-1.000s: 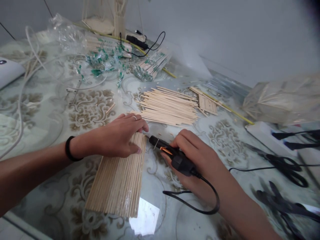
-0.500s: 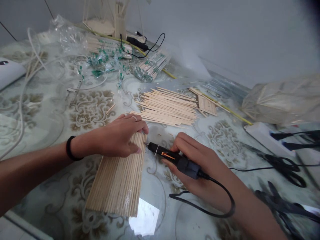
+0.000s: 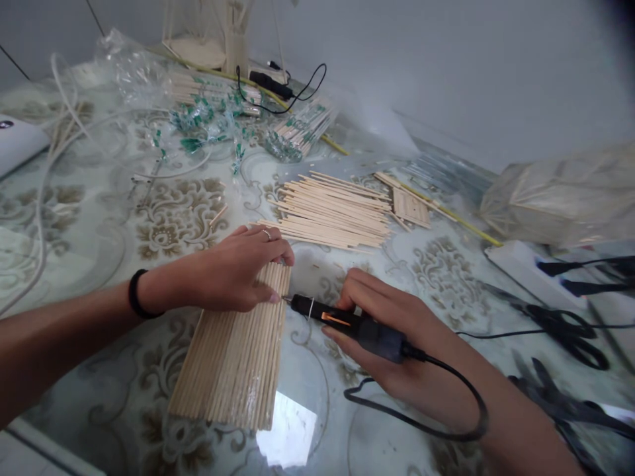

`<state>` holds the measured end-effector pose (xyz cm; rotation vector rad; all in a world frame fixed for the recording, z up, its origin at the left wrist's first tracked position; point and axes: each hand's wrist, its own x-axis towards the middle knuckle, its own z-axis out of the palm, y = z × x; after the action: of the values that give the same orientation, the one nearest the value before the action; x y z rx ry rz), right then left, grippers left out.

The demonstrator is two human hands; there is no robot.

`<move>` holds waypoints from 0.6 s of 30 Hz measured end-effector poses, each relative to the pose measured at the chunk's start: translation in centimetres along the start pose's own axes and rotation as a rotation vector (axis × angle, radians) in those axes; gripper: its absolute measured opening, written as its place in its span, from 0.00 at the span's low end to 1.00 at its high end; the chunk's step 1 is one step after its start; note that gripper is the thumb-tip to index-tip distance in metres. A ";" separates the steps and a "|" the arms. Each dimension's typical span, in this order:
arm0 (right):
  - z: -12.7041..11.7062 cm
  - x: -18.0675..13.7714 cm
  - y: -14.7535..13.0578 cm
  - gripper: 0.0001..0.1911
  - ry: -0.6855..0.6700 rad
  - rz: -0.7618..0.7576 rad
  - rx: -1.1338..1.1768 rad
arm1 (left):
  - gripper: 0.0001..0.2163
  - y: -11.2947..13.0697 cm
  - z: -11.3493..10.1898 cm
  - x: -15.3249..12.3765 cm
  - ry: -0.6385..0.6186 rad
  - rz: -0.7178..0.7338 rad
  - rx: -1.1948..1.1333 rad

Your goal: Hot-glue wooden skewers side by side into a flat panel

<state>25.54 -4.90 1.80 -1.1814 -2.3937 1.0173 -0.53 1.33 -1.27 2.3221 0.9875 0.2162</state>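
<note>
A flat mat of wooden sticks joined side by side (image 3: 233,360) lies on the glass tabletop in front of me. My left hand (image 3: 233,271) rests palm down on its far end, fingers curled over the right edge, pressing it flat. My right hand (image 3: 391,330) is wrapped round a black corded glue pen (image 3: 347,322) with an orange mark. The pen's tip touches the mat's right edge just below my left fingertips.
A pile of loose sticks (image 3: 337,211) lies beyond the hands, with a small stick panel (image 3: 411,206) to its right. Packets of sticks in green-printed plastic (image 3: 297,132) sit further back. Black scissors (image 3: 560,324) and a white power strip (image 3: 530,271) lie at the right.
My right hand has slid the glue pen toward me along the mat's right edge. My left hand has stayed on the mat.
</note>
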 end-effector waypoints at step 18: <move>-0.3 0.1 -0.5 0.13 -0.088 -0.016 0.066 | 0.17 0.2 -0.1 0.2 -0.016 -0.014 0.017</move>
<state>25.35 -4.90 2.34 -1.1147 -2.4119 1.1559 -0.30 1.39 -1.12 2.3280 1.0013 0.1842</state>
